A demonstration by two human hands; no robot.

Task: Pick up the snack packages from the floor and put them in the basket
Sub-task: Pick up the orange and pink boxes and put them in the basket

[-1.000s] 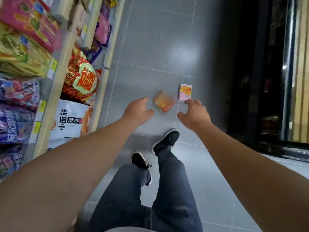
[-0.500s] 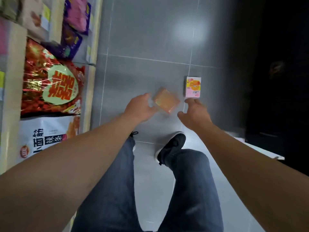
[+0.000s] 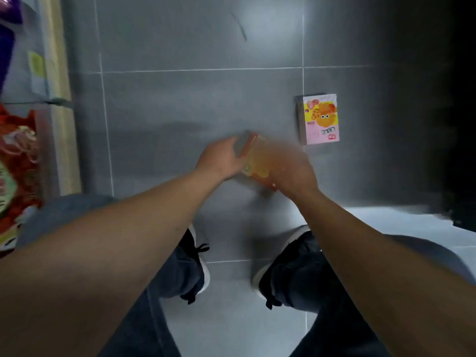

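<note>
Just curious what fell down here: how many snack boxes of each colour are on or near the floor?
Orange box, between both hands: 1
Pink box, lying on the floor: 1
Total: 2

Print on pink box (image 3: pixel 320 119) & orange box (image 3: pixel 260 163) too blurry to read; nothing else legible.

Grey tiled floor (image 3: pixel 180 112), pale grout lines, light glare at 12 o'clock.
Pink-yellow snack box (image 3: pixel 320 119) lies flat at 2 o'clock; two black shoes (image 3: pixel 291 266) stand at 6 o'clock; shelf base (image 3: pixel 61 99) along 9 o'clock edge.
</note>
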